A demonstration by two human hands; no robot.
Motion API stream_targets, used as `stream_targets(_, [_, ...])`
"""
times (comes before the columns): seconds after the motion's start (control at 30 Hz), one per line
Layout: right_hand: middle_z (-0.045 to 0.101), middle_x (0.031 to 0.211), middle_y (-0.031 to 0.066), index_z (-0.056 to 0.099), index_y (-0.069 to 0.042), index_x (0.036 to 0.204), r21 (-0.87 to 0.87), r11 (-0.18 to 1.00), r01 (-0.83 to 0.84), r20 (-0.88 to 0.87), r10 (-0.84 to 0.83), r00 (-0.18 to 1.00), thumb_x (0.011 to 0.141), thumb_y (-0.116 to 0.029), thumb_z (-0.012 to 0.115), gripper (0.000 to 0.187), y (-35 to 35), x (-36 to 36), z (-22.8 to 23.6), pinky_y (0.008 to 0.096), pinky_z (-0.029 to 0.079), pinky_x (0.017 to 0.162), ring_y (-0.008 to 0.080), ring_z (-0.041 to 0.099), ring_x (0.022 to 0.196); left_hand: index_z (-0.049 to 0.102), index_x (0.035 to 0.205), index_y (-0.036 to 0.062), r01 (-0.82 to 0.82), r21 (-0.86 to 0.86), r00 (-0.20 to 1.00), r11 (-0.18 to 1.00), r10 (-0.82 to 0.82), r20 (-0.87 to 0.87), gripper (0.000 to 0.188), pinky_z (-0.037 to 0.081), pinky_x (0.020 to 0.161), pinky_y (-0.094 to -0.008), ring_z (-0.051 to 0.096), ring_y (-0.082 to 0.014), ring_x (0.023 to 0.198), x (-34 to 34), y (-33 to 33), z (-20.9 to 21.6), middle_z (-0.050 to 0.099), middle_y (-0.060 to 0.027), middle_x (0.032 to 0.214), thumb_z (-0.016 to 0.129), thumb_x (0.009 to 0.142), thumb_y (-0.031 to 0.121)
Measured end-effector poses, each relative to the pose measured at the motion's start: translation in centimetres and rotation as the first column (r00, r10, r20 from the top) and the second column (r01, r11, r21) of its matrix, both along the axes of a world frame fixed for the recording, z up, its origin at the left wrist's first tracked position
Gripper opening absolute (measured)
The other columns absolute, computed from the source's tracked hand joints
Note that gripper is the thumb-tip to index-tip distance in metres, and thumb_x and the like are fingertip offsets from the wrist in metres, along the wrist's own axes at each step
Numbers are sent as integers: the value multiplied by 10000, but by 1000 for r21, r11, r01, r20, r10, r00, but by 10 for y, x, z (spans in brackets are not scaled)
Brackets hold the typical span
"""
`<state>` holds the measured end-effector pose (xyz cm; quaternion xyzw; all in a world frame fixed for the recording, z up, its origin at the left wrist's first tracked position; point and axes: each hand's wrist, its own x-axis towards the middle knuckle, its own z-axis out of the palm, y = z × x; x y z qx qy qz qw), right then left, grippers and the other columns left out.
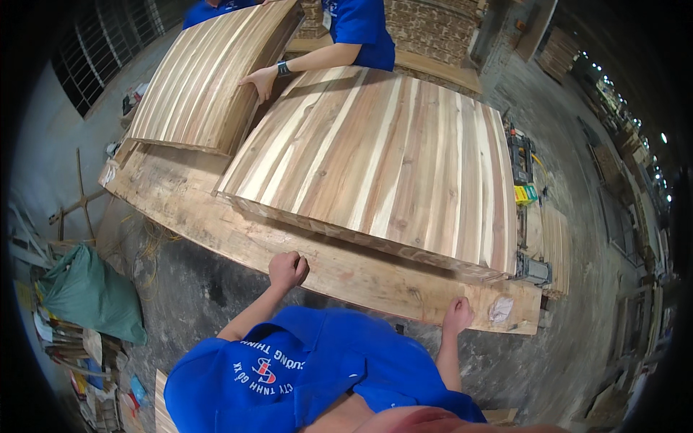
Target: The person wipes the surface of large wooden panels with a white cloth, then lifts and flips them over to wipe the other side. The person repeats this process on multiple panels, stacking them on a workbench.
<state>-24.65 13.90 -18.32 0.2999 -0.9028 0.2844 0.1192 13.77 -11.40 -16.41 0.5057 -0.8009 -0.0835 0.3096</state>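
A stack of striped wood panels [382,166] lies on the wooden workbench [361,287] in front of me. Curled into a fist, my left hand [289,270] is at the bench's near edge, apart from the stack. My right hand [458,315] is closed too, at the same edge farther right, beside a crumpled pale scrap [500,309]. I see nothing held in either fist. Across the bench, a co-worker's hand [264,82] touches the side of a second panel stack [209,79] at the far left.
Dark tools [521,155] and a yellow-green box [525,194] sit past the stack's right side, near a metal tool [534,270]. On the left floor stand a green sack [92,296] and a metal stand [81,198]. More stacked wood [426,32] is behind the co-workers.
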Motion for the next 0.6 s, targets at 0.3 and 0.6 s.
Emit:
stream_targets(0.3, [561,597,58,580,-107,699,-3,1000,19,-43,-19,999,812,-194,630,152,0,-1,0,398,405,678,283,553,616,584,620,80,8,7,1000,1000,-8,17,251,450,542,-457,576,-348,577,-1,-1,1,565,-155,583,637,783,263])
stream_targets(0.6, [557,593,56,588,-106,701,4,999,38,-4,-38,999,817,-205,624,158,-2,1,2,392,405,678,282,550,612,579,611,83,-2,6,1000,1000,2,20,250,455,537,-458,578,-351,566,-1,0,5,570,-153,578,636,774,264])
